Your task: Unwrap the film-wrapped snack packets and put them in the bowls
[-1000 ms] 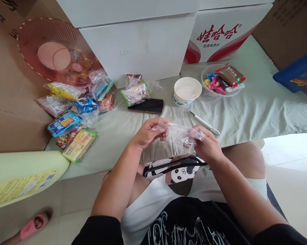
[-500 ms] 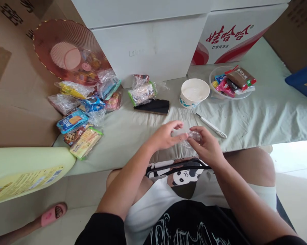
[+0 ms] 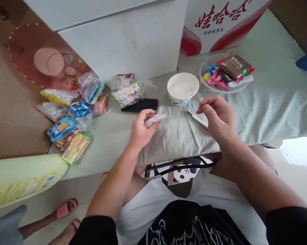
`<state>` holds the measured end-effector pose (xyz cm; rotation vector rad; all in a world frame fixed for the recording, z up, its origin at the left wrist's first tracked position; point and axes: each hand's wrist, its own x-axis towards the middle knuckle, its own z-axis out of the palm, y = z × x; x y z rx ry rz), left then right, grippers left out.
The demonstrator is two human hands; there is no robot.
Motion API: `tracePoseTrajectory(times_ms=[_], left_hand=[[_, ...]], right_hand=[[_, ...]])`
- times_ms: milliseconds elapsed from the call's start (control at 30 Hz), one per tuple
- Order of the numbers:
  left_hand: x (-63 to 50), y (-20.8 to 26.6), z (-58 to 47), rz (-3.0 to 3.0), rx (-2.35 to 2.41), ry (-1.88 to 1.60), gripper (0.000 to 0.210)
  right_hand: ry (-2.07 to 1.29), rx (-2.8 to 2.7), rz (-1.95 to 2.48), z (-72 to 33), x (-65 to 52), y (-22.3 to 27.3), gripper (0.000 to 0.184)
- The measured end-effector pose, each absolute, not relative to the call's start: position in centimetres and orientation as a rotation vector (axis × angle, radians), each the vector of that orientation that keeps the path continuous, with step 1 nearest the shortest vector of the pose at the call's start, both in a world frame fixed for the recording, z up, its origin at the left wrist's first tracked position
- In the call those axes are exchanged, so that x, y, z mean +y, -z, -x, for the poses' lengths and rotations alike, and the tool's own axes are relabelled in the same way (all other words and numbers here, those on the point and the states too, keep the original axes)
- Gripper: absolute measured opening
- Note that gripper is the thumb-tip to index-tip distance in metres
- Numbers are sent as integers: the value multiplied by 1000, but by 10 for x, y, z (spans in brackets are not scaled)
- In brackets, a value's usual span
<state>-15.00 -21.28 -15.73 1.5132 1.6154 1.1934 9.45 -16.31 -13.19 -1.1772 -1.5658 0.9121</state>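
Note:
A crumpled piece of clear plastic film (image 3: 155, 119) is gripped between the fingers and thumb of my left hand (image 3: 142, 131), above the cloth near the phone (image 3: 143, 104). My right hand (image 3: 219, 117) is closed, thumb against curled fingers; whether anything is inside is hidden. It hovers by a slim white pen-like tool (image 3: 199, 120) with a dark tip, covering that tool's near end from view. Behind the tool stands a white paper bowl (image 3: 170, 89) with blue marks. To its right, a clear plastic bowl (image 3: 202, 76) holds several wrapped snacks.
Several snack packets (image 3: 62, 127) are heaped at left, beside a pink ribbed bowl (image 3: 20, 51) tipped against cardboard. Another packet (image 3: 130, 93) lies against the phone. White boxes (image 3: 133, 44) rise behind. A pale yellow container (image 3: 28, 177) stands at left. Another person's feet in pink slippers (image 3: 63, 210) show below.
My hands have moved apart. The plastic film, earlier between both hands, is now in my left hand, shifted left. My right hand has moved up and right over the white tool. The view has turned slightly.

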Motion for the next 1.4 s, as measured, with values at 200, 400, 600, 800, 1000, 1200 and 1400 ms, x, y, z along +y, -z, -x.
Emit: tracePoseTrajectory(times_ms=[200, 400, 600, 800, 1000, 1200, 1400], left_hand=[[-174, 110, 134, -1861, 1892, -1315, 24], [-86, 90, 67, -2123, 1896, -681, 20], [-34, 101, 30, -2012, 1876, 392, 15], [-28, 39, 1, -2140, 1805, 495, 16], [0, 37, -53, -2346, 1602, -100, 75], [16, 61, -61, -2226, 1455, 48, 76], [-2, 76, -42, -2258, 1583, -121, 68]], right_hand=[[-751, -1450, 1118, -121, -147, 140, 28], [-986, -1341, 1090, -147, -145, 138, 32], [-1058, -1176, 1049, -158, -126, 137, 31], [-1081, -1082, 955, -167, -117, 133, 31], [-712, -976, 1183, -188, -81, 164, 15], [-651, -1108, 1429, -214, -43, 193, 38], [-665, -1249, 1432, -206, -41, 190, 30]])
